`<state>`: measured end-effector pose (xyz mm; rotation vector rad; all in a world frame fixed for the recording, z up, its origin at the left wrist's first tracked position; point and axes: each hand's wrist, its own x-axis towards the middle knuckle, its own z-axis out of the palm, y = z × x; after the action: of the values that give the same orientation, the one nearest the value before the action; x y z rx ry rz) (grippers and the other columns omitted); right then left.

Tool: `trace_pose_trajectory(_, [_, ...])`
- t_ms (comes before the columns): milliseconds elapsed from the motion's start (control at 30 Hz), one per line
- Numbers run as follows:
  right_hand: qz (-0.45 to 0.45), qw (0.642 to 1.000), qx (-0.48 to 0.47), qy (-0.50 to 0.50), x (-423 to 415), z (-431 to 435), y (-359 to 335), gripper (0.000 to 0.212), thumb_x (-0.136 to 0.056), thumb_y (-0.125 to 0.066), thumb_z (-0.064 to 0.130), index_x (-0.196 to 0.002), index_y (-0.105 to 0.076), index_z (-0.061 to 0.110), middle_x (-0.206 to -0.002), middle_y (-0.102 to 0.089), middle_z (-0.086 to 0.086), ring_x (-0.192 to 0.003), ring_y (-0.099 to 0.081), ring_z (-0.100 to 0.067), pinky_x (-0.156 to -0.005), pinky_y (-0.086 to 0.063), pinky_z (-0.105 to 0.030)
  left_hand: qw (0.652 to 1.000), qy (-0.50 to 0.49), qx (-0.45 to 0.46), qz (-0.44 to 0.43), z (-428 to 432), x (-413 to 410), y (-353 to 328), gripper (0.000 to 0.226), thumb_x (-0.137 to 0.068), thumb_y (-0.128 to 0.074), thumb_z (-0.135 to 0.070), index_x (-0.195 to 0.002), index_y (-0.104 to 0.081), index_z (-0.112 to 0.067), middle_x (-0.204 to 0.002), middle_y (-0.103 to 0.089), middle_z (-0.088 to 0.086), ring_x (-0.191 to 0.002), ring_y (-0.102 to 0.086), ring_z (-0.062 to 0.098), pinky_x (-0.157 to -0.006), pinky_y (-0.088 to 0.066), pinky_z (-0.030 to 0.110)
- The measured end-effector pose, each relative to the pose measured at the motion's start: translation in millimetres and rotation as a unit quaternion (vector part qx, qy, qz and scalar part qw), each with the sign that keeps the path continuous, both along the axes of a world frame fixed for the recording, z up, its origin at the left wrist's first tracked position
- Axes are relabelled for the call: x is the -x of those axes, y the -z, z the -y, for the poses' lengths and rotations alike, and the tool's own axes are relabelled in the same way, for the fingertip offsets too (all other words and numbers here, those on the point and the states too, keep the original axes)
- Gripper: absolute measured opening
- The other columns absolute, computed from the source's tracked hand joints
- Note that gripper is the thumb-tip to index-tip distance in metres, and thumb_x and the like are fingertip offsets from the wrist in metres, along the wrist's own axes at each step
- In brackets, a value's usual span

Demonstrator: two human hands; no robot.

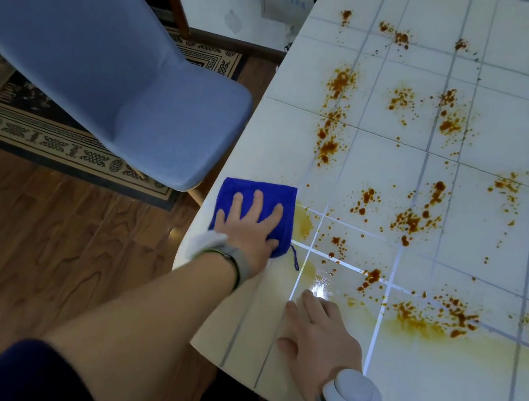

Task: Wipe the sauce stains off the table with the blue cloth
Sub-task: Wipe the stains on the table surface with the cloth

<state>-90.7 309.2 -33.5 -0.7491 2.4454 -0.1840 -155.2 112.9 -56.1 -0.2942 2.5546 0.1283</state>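
Left hand presses blue cloth — right hand apparently flat.

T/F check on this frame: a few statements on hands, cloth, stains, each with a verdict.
1. The left hand presses flat on the cloth. True.
2. The right hand holds a second cloth. False: it rests flat on the bare table, holding nothing.
3. The stains are all wiped off. False: many brown spots still cover the table.
4. The cloth lies at the table edge nearest the chair. True.
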Motion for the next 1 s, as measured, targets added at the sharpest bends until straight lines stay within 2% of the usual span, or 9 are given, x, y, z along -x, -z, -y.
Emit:
trace_pose_trajectory(100, [0.0, 1.0, -0.001, 0.002, 0, -2, 3, 0.05, -0.093, -0.044, 0.045, -0.141, -0.034, 0.031, -0.148, -0.02, 0.012, -0.133, -0.019, -0.015, -0.072, -0.052, -0.032, 0.995, 0.099, -0.007, 0.013, -25, -26, 1, 0.065, -0.1, -0.032, -0.053, -0.15, 0.008, -0.045, -0.161, 0.022, -0.004, -0.146, 0.019, 0.034, -0.119, -0.001, 0.054])
trace_pose_trajectory(200, [0.002, 1.0, 0.012, 0.009, -1, -1, 3, 0.052, -0.092, -0.048, 0.045, -0.141, -0.037, 0.029, -0.149, -0.024, 0.01, -0.133, -0.02, -0.015, -0.072, -0.054, -0.035, 0.985, 0.172, -0.021, 0.005, 12, -18, 0, 0.07, -0.096, -0.036, -0.061, -0.149, 0.008, -0.05, -0.161, 0.02, -0.008, -0.148, 0.017, 0.028, -0.12, -0.002, 0.05])
trace_pose_trajectory(367, [0.012, 1.0, 0.013, 0.001, 0, -1, 1, 0.049, -0.095, -0.044, 0.043, -0.141, -0.034, 0.028, -0.15, -0.017, 0.009, -0.135, -0.017, -0.016, -0.073, -0.052, -0.034, 1.0, -0.003, 0.001, -0.01, 11, 16, 1, 0.066, -0.099, -0.037, -0.052, -0.152, 0.002, -0.043, -0.163, 0.014, -0.002, -0.148, 0.011, 0.035, -0.119, -0.008, 0.054])
trace_pose_trajectory(467, [0.016, 1.0, 0.019, 0.006, -1, -6, 2, 0.05, -0.093, -0.043, 0.043, -0.14, -0.034, 0.029, -0.15, -0.019, 0.011, -0.135, -0.017, -0.015, -0.074, -0.051, -0.032, 0.993, 0.117, -0.016, -0.006, -22, -14, 4, 0.064, -0.1, -0.033, -0.052, -0.151, 0.005, -0.046, -0.162, 0.019, -0.006, -0.147, 0.018, 0.031, -0.119, 0.001, 0.052])
trace_pose_trajectory(567, [0.017, 0.999, 0.028, 0.002, 1, -6, 4, 0.053, -0.094, -0.042, 0.045, -0.144, -0.031, 0.031, -0.151, -0.016, 0.012, -0.138, -0.013, -0.012, -0.081, -0.051, -0.033, 0.975, 0.221, -0.036, -0.006, 14, -8, 4, 0.068, -0.097, -0.035, -0.059, -0.149, 0.008, -0.05, -0.161, 0.019, -0.011, -0.148, 0.018, 0.024, -0.121, 0.001, 0.047])
trace_pose_trajectory(700, [0.022, 0.999, 0.025, -0.008, 2, -2, 2, 0.049, -0.095, -0.04, 0.043, -0.141, -0.03, 0.03, -0.151, -0.009, 0.011, -0.137, -0.011, -0.015, -0.082, -0.051, -0.034, 1.0, 0.004, -0.012, -0.004, 37, 27, 2, 0.067, -0.098, -0.036, -0.055, -0.152, 0.004, -0.045, -0.163, 0.014, -0.003, -0.149, 0.011, 0.032, -0.12, -0.006, 0.051])
trace_pose_trajectory(733, [0.024, 0.999, 0.027, -0.007, 2, -3, 3, 0.048, -0.095, -0.04, 0.043, -0.141, -0.03, 0.03, -0.152, -0.008, 0.011, -0.137, -0.011, -0.015, -0.083, -0.051, -0.035, 1.0, -0.009, -0.005, -0.008, 22, 24, 3, 0.065, -0.099, -0.034, -0.053, -0.152, 0.003, -0.044, -0.163, 0.015, -0.003, -0.148, 0.012, 0.033, -0.119, -0.005, 0.053])
trace_pose_trajectory(900, [0.028, 0.999, 0.04, -0.001, 2, -6, 7, 0.056, -0.094, -0.041, 0.044, -0.147, -0.025, 0.031, -0.157, -0.002, 0.013, -0.142, -0.007, -0.014, -0.09, -0.049, -0.035, 0.98, 0.194, -0.035, -0.019, -7, -24, 7, 0.067, -0.097, -0.034, -0.058, -0.149, 0.008, -0.05, -0.161, 0.02, -0.01, -0.147, 0.019, 0.027, -0.12, 0.002, 0.049])
trace_pose_trajectory(1000, [0.038, 0.998, 0.054, 0.008, 1, -8, 9, 0.057, -0.095, -0.04, 0.047, -0.147, -0.023, 0.031, -0.159, -0.003, 0.009, -0.144, -0.005, -0.017, -0.1, -0.043, -0.034, 0.992, 0.121, -0.033, -0.003, 15, 4, 6, 0.07, -0.097, -0.037, -0.058, -0.15, 0.007, -0.048, -0.161, 0.018, -0.009, -0.148, 0.016, 0.027, -0.12, -0.002, 0.049])
